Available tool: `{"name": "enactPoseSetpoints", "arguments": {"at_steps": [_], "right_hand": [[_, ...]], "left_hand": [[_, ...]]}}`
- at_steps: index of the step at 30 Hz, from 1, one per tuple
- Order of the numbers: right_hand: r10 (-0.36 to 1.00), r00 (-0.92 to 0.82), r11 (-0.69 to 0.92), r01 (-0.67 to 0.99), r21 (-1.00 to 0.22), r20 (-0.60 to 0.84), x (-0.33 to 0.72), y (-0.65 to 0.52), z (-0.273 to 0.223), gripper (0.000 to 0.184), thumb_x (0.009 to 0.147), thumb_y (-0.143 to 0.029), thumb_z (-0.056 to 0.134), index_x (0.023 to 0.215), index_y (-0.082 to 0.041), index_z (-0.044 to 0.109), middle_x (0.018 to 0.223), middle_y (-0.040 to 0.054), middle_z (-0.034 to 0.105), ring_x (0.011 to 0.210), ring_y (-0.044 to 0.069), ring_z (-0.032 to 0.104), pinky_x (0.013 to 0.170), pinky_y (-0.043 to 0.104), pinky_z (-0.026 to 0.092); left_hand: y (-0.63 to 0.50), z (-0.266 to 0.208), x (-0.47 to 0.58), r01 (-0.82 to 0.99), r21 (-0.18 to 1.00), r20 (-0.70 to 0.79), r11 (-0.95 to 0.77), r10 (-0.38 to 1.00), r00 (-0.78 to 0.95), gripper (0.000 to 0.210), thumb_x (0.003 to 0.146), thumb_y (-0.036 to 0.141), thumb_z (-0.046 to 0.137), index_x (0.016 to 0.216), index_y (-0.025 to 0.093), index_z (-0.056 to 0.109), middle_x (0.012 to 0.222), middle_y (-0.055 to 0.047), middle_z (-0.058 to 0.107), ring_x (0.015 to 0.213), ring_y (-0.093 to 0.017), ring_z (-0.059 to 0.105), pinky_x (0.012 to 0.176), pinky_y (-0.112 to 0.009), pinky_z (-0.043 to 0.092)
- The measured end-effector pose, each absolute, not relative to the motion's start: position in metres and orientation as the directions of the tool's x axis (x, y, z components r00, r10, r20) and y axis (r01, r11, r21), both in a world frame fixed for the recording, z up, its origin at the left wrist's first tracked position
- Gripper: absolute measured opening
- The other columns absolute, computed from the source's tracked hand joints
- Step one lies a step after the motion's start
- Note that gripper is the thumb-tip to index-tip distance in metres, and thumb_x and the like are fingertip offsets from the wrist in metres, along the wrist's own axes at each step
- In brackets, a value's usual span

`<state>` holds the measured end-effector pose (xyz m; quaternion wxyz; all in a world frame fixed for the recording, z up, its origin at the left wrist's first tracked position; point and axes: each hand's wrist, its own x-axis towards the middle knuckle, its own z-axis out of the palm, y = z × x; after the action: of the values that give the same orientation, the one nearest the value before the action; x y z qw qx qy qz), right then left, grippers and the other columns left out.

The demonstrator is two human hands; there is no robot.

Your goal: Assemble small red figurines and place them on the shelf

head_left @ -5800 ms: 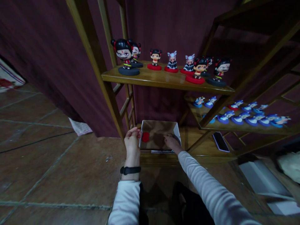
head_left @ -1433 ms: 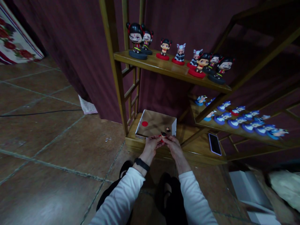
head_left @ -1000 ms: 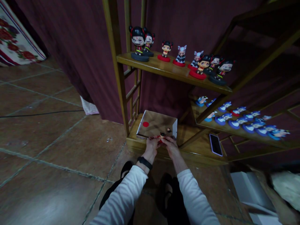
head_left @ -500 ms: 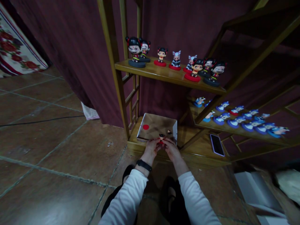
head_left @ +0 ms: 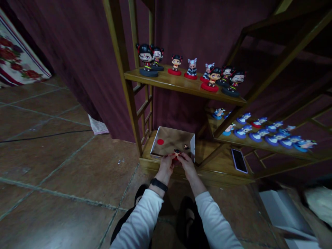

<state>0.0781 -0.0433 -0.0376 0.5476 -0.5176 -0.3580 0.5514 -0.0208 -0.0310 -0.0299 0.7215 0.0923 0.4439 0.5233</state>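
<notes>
Between my two hands is a small black-haired figurine on a red base, held upright over the front edge of a shallow cardboard box. My left hand grips it from the left, fingers closed at its base. From the right, the closed fingers of my right hand hold the same base. Inside the box lie a red disc at the left and a small dark-haired figurine part at the right. My fingers partly cover the red base.
The box sits on the low wooden shelf, with a phone to the right. Several figurines stand on the upper shelf, including a large black-haired figurine. Blue-based figurines line the right shelf. A slanted wooden bar rises beside the box.
The view has shifted slightly. Both hands still hold the figurine in nearly the same place at the box's front edge; nothing has been let go.
</notes>
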Motion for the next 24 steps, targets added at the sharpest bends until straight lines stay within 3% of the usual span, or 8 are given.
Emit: {"name": "enactPoseSetpoints", "arguments": {"at_steps": [3, 8, 18, 24], "right_hand": [[0.982, 0.174, -0.045, -0.147, -0.988, -0.071, 0.078, -0.039, -0.038, 0.030, 0.057, -0.036, 0.073, 0.084, -0.023, 0.069, 0.083, -0.0013, 0.071, 0.080, 0.017, 0.061, 0.079, 0.031, 0.046], [0.977, 0.176, -0.103, -0.121, -0.987, -0.124, 0.081, -0.037, -0.038, 0.025, 0.057, -0.038, 0.073, 0.076, -0.022, 0.068, 0.074, -0.0016, 0.069, 0.074, 0.017, 0.060, 0.074, 0.030, 0.045], [0.956, 0.186, -0.161, -0.312, -0.936, -0.226, 0.086, -0.037, -0.042, 0.029, 0.050, -0.037, 0.081, 0.070, -0.020, 0.069, 0.079, 0.0021, 0.070, 0.076, 0.018, 0.062, 0.073, 0.033, 0.047], [0.955, 0.210, -0.125, -0.360, -0.924, -0.211, 0.084, -0.038, -0.041, 0.028, 0.051, -0.036, 0.081, 0.071, -0.021, 0.069, 0.080, 0.0026, 0.071, 0.075, 0.019, 0.063, 0.072, 0.035, 0.050]], "left_hand": [[-0.031, -0.029, -0.020, -0.687, 0.607, -0.508, 0.400, 0.860, 0.053, 0.015, 0.057, 0.010, 0.070, 0.065, 0.013, 0.058, 0.058, -0.002, 0.063, 0.053, -0.013, 0.059, 0.055, -0.025, 0.050], [-0.031, -0.025, -0.019, -0.683, 0.620, -0.491, 0.385, 0.870, 0.046, 0.017, 0.055, 0.011, 0.070, 0.065, 0.013, 0.056, 0.057, -0.001, 0.062, 0.052, -0.012, 0.059, 0.051, -0.024, 0.048], [-0.034, -0.019, -0.016, -0.675, 0.630, -0.486, 0.383, 0.873, 0.042, 0.018, 0.059, 0.012, 0.066, 0.072, 0.014, 0.054, 0.061, -0.001, 0.062, 0.054, -0.011, 0.059, 0.053, -0.023, 0.046], [-0.039, -0.009, -0.012, -0.707, 0.654, -0.426, 0.268, 0.903, -0.052, 0.027, 0.057, 0.013, 0.070, 0.079, 0.016, 0.054, 0.068, 0.001, 0.062, 0.059, -0.010, 0.058, 0.059, -0.024, 0.046]]}}
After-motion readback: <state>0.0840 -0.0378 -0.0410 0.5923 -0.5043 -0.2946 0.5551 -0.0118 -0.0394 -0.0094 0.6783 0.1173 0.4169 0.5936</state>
